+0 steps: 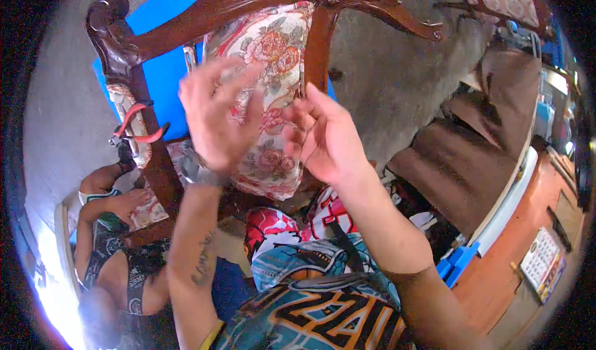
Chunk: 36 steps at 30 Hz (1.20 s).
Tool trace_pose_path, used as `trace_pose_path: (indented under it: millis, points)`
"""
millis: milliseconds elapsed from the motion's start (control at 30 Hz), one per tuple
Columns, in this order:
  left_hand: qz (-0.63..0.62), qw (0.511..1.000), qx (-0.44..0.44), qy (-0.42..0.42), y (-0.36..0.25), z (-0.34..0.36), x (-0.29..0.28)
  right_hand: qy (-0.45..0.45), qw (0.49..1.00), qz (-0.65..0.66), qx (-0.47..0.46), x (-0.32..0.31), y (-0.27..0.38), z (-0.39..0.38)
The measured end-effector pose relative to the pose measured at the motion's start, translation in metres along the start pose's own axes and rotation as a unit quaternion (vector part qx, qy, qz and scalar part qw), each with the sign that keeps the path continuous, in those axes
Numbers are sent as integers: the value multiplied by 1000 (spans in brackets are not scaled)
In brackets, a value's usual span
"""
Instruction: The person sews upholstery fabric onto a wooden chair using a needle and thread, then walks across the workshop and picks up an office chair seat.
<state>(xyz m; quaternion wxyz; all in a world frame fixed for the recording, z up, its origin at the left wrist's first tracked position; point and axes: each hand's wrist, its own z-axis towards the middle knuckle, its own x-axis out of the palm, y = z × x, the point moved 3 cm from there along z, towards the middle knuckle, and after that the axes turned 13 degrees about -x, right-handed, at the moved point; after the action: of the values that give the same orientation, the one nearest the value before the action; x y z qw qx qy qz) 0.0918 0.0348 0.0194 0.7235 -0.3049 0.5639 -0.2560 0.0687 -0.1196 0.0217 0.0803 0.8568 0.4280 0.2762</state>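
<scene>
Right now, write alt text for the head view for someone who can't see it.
A blurred left hand and loosely curled right hand are raised over floral upholstery on a carved wooden furniture frame. Red-handled pliers lie at left; another person is lower left.

Patchy light, hard glare lower left, blurry left hand

Daylight is apparently coming in at the lower left, where a white glare patch is clipping to pure white and hazing the co-worker's head. Small highlights are flaring along the right rim. Mid-frame is reading fairly evenly lit; floral upholstery is holding its colour. Varnished chair frame is catching soft sheen. Brown cloth is sinking into dark folds. Left hand is smearing heavily; right hand is showing milder softness. Fisheye is bending edges toward the rim, corners are going black, and coloured grain is speckling the dark areas.
</scene>
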Motion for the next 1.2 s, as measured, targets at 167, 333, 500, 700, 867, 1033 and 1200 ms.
trace_pose_path:
  millis: [167,333,500,700,867,1033,1200]
  points:
    - [140,978,101,-119,8,84,-6,-48,997,40,-44,5,-14,10]
    - [233,972,23,35,14,105,21,-99,981,148,-75,5,-23,9]
    - [199,977,-35,70,19,100,23,-103,970,170,-138,6,-30,20]
    - [204,977,-30,60,24,98,26,-127,948,189,-220,10,-48,33]
    - [209,975,-36,61,27,98,26,-213,932,185,-226,17,-53,35]
    - [226,972,-27,65,30,98,28,-279,915,39,-291,5,-54,53]
    - [213,975,-26,65,35,98,31,-231,880,-165,-382,-24,-51,67]
